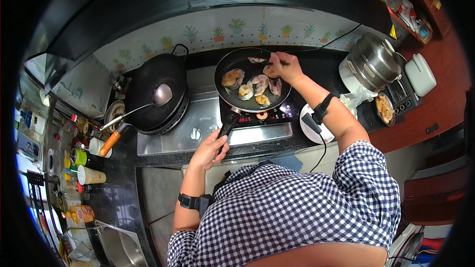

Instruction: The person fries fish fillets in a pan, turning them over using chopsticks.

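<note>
My left hand (212, 149) grips the black handle (227, 126) of a round frying pan (237, 101) on the induction cooktop. Several pieces of fish lie apart in the pan, among them a browned slice (232, 78) at the left and a paler piece (261, 83) in the middle. Above the pan's far right side, my right hand (285, 66) is closed around a thin dark utensil (285, 62), possibly chopsticks. The hand is blurred and covers most of the utensil. Its lower end is near a browned fish piece (270, 71).
Left of the pan, a black wok (148, 70) holds a metal ladle (162, 95); its wooden handle (110, 143) juts over the counter. A white plate (315, 128) sits under my right forearm. A metal steamer pot (371, 63) stands at right. Bottles and a cup (91, 175) line the left counter.
</note>
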A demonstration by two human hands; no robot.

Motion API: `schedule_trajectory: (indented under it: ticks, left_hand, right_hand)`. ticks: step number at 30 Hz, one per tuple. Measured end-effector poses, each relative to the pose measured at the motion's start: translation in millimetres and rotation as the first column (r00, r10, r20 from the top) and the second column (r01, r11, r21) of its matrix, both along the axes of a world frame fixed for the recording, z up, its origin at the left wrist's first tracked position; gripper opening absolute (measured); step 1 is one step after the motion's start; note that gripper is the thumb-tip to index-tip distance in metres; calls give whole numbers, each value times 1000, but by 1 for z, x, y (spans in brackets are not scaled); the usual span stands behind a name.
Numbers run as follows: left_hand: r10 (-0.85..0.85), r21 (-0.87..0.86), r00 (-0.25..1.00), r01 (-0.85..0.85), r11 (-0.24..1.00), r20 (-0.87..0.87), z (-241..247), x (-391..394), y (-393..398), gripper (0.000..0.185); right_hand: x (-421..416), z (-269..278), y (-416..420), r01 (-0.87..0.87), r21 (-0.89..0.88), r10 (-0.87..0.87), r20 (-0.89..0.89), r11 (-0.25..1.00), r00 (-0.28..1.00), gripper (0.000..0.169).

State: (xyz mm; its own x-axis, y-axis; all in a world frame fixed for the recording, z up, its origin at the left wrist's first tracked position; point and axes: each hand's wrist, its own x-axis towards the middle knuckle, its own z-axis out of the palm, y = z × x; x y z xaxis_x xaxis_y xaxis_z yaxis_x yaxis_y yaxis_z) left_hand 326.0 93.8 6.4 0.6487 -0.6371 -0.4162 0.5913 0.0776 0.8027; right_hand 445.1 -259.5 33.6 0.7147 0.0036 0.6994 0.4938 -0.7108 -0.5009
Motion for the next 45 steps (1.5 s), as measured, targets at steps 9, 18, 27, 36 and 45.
schedule_trajectory:
  ticks: [9,18,27,36,45]
  left_hand:
    - [11,-34,1000,-12,999,-24,-2,0,2,28]
    - [7,-53,1000,-9,999,-27,-4,1,1,29]
    - [-11,-55,999,9,998,-36,-2,2,4,31]
    - [30,-25,997,-32,999,-64,1,3,2,18]
    - [23,5,997,-23,1000,-78,-2,14,12,19]
  right_hand:
    - [37,19,-43,353,775,13,-421,525,907,48]
    - [44,-1,-69,461,853,244,-514,244,822,53]
    - [-13,41,-39,230,738,206,-448,634,870,56]
    - [-45,-3,-29,77,348,-21,-162,934,987,25]
    - [-86,19,-58,56,292,-11,-151,955,988,24]
